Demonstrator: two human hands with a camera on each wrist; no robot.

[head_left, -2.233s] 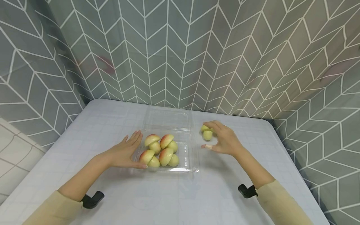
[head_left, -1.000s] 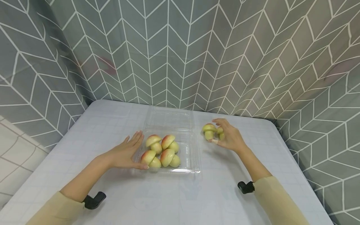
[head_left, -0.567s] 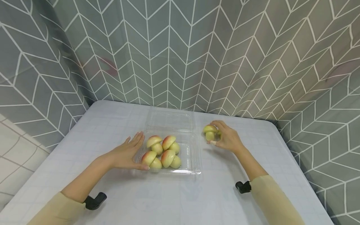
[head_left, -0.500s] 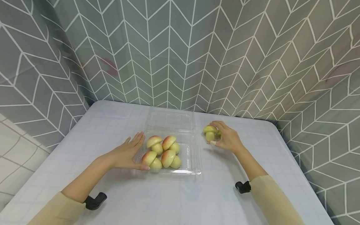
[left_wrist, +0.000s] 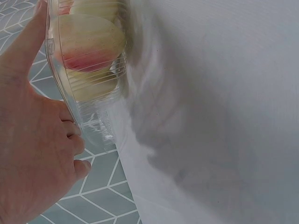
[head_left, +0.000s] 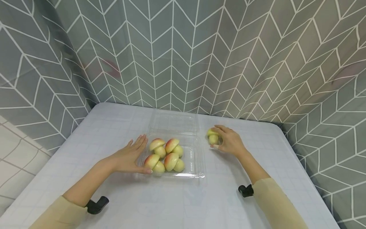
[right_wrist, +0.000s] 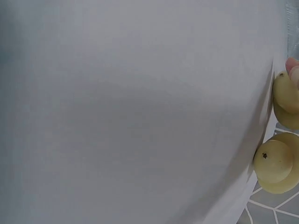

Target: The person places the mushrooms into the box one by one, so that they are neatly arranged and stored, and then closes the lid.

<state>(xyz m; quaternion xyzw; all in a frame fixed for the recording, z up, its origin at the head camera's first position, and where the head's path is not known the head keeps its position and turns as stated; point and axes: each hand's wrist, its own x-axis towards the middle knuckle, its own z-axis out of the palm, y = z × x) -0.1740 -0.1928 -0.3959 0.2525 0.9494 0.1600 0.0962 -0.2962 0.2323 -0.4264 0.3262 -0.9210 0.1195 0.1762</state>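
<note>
"Patterned curtain point(head_left: 183, 47) behind, white-covered table point(head_left: 171, 203) below: what's in your grip?"

"One mushroom-shaped piece point(head_left: 213, 139), right of the clear container point(head_left: 193, 156). My right hand point(head_left: 230, 141) is partly closed, fingers and thumb round it; a second piece point(right_wrist: 274, 163) sits just beside."

"And your left hand point(head_left: 128, 156)?"

"Fingers straight and spread along the container's left side, likely to steady it."

"Room to move?"

"Four pieces point(head_left: 171, 161) sit to the left inside; the lid point(head_left: 173, 122) lies back near the table's far edge, and the table stretches open towards me."
</note>
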